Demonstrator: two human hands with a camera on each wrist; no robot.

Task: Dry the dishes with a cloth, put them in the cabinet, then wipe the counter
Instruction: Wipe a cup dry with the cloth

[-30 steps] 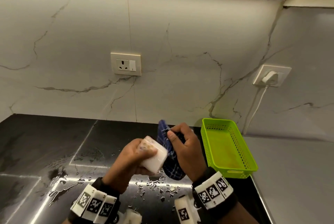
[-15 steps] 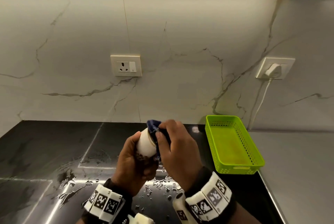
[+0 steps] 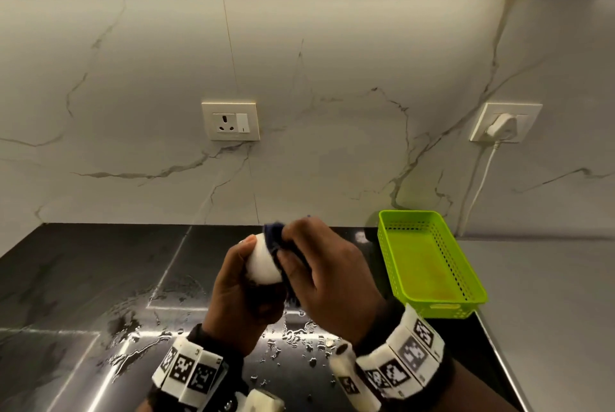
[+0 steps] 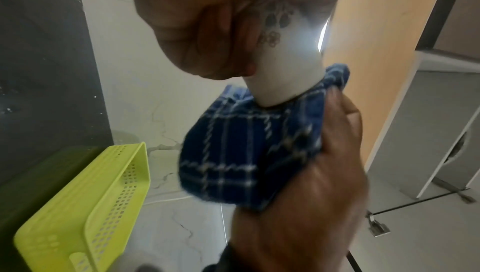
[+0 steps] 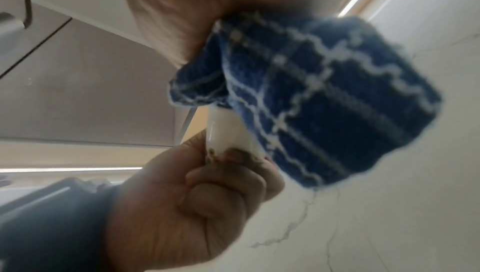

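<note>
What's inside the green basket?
Nothing shows inside the green basket: the head view sees just its bare yellowish floor. The near wall hides a thin strip of floor behind it.

no readable text or numbers, only coded square markers on wristbands [image 3: 186, 368]

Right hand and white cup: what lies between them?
The blue checked cloth. The right hand presses it against the white cup, which the left hand grips; the left wrist view shows this best.
</note>
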